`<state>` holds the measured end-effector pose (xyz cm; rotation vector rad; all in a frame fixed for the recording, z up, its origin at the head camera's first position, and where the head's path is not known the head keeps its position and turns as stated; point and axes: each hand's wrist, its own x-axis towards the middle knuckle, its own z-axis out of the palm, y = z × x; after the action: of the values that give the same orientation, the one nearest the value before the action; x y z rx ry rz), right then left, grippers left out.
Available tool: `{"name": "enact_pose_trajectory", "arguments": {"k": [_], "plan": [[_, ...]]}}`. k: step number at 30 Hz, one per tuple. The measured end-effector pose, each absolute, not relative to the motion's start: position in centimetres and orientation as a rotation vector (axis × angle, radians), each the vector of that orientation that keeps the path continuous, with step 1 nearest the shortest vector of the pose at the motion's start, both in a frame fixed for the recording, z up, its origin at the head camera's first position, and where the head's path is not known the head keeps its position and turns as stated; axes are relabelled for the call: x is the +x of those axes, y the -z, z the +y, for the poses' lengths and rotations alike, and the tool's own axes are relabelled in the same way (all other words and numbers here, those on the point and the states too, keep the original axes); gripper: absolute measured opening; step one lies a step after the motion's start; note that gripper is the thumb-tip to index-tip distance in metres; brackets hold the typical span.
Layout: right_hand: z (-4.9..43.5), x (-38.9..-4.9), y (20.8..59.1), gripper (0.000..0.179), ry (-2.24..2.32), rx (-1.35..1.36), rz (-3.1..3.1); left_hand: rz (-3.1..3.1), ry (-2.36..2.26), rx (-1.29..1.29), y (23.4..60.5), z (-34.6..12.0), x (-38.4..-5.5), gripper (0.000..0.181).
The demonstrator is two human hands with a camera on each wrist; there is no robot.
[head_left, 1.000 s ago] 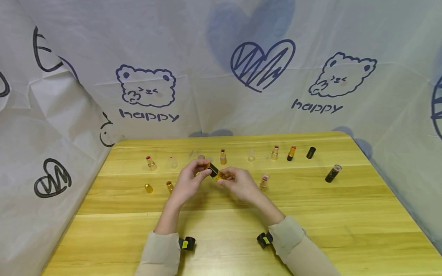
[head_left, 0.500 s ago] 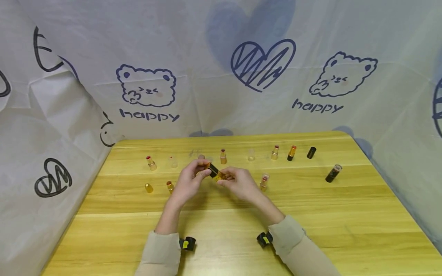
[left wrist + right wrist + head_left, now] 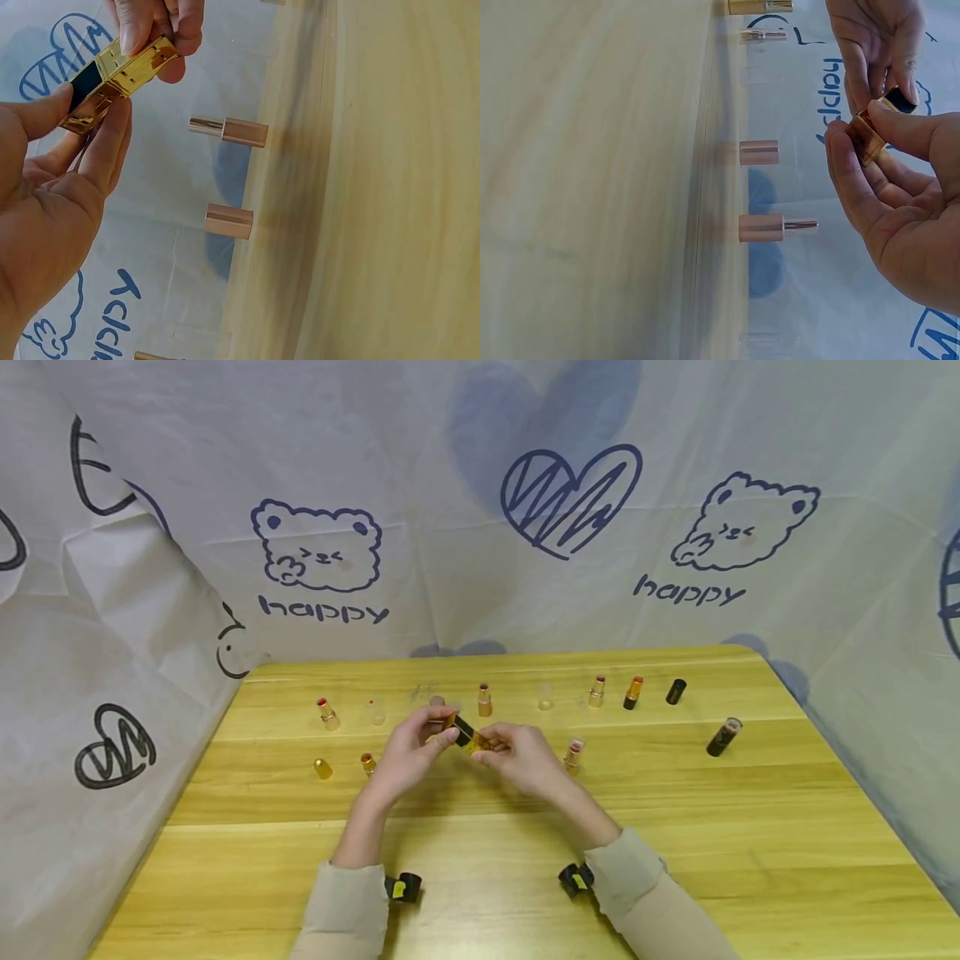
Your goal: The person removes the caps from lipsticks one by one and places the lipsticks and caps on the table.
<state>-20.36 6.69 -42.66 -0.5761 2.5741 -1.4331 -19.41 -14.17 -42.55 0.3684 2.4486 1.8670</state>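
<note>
Both hands meet over the middle of the table on one square gold-and-black lipstick tube [image 3: 464, 732]. My left hand [image 3: 408, 750] pinches its upper-left end between thumb and fingers. On the lower-right, all-gold end, my right hand [image 3: 525, 763] pinches with thumb and fingertips. In the left wrist view the lipstick tube [image 3: 120, 69] shows a dark panel near the left thumb and shiny gold sides. No lipstick bullet shows; the fingers cover parts of the tube. Behind the hands stand an uncapped rose-gold lipstick [image 3: 484, 702] and a rose-gold cap [image 3: 229, 221].
Uncapped lipsticks stand left [image 3: 327, 716] and back right, including a black-and-gold lipstick [image 3: 633, 693]. A gold cap [image 3: 322, 769], a black cap [image 3: 676, 692] and a clear cap [image 3: 545, 698] stand apart. A clear-topped lipstick [image 3: 573, 757] is beside the right hand; a dark lipstick [image 3: 723, 737] is farther right.
Almost nothing differs. Both hands keep their hold on the lipstick tube in the same spot; the left forearm has shifted very slightly left.
</note>
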Motion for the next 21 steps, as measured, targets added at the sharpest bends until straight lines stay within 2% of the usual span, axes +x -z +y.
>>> {"name": "enact_pose_trajectory", "arguments": {"k": [7, 21], "plan": [[6.83, -20.40, 42.50, 0.035, 1.423, -0.593, 2.571, 2.434, -1.866, 0.451, 42.66, -13.89, -19.39, 0.037], [6.52, -19.98, 42.27, 0.034, 1.410, -0.607, 2.611, 2.482, -1.844, 0.454, 42.79, -13.87, -19.28, 0.028]]}}
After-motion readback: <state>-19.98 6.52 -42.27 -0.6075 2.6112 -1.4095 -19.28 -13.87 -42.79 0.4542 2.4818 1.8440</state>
